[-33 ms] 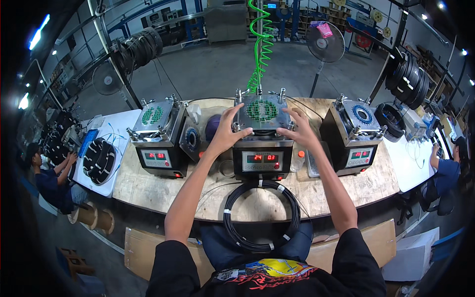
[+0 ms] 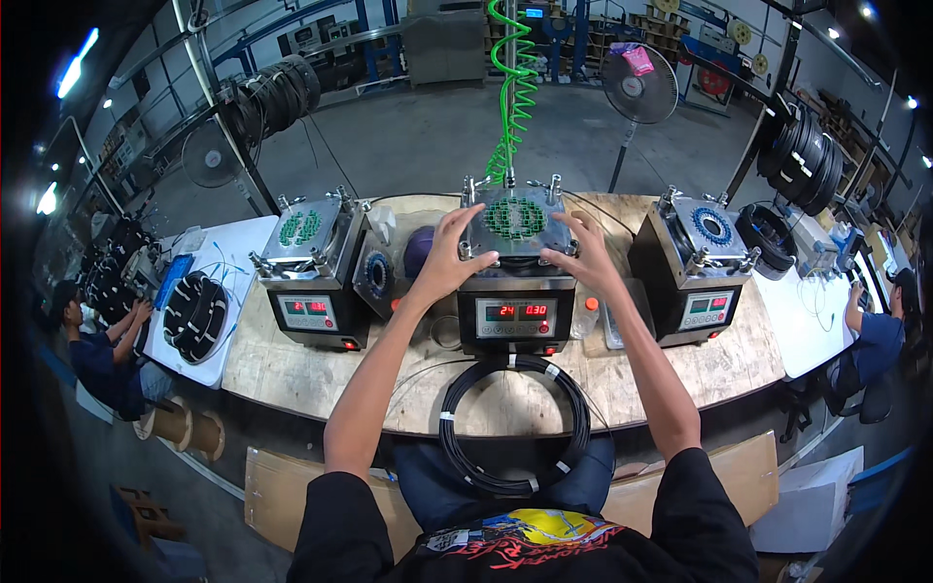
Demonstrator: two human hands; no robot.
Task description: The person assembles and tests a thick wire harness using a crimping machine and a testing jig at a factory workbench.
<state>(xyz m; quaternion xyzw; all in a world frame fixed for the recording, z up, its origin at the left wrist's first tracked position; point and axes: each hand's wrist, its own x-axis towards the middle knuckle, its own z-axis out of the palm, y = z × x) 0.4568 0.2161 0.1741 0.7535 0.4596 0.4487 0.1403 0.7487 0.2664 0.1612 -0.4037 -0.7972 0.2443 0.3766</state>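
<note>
A polishing-type machine (image 2: 515, 316) with a red digital display stands at the middle of the wooden bench. On its top is a square metal plate (image 2: 481, 243) bearing a round green grid of small connectors (image 2: 513, 220). My left hand (image 2: 453, 251) rests at the plate's left side, thumb and fingers spread apart, the thumb at the front corner. Mirroring it, my right hand (image 2: 587, 251) lies along the right side, also spread. Some fingertips' contact with the plate is hard to make out. A coil of black cable (image 2: 444, 416), bound with white tape, leans between bench edge and lap.
Similar machines stand left (image 2: 311, 282) and right (image 2: 705, 282). A round blue-ringed fixture (image 2: 377, 274) leans beside the left one. A bottle with an orange cap (image 2: 590, 316) is right of centre. A green coiled hose (image 2: 512, 73) hangs behind. Two people sit at white side tables.
My hands stay at the plate with barely any shift. The digits on the machines' displays read differently.
</note>
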